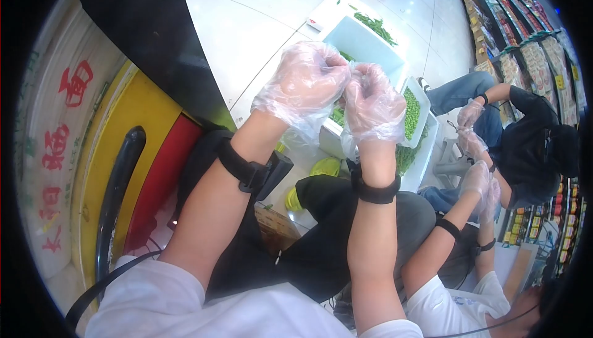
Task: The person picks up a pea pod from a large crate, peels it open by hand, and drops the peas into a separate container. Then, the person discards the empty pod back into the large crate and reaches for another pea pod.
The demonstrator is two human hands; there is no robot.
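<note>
My left hand [302, 84], in a clear plastic glove, is closed in a pinch. My right hand [375, 100], gloved the same way, pinches right beside it, so the fingertips of both nearly meet. Whatever lies between the fingers is hidden or too small to name. Just beyond the hands stands a white box [395, 60], with green pods partly visible behind my fingers. To the right of my right hand, a white tub holds shelled green peas [411, 114]. More green pods [375, 28] lie in a heap on a white surface farther off.
On the right, two people with gloved hands [472, 115] [480, 183] sit close by. Another white container with green pods [404, 159] stands near my right knee. Store shelves [531, 47] line the far right. A yellow and red cabinet with a black handle [120, 196] is at left.
</note>
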